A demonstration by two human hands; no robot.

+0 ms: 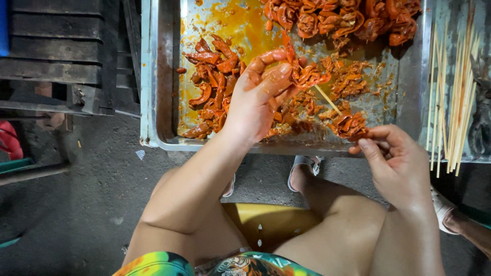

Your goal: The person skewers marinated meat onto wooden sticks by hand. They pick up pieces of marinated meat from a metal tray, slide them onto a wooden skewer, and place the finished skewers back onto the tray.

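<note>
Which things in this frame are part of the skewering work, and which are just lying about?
In use:
left hand holding marinated meat piece on a skewer
right hand pinching another meat piece
metal tray of marinated meat
spare skewers

Lying about:
dark crate
yellow stool
red object
</note>
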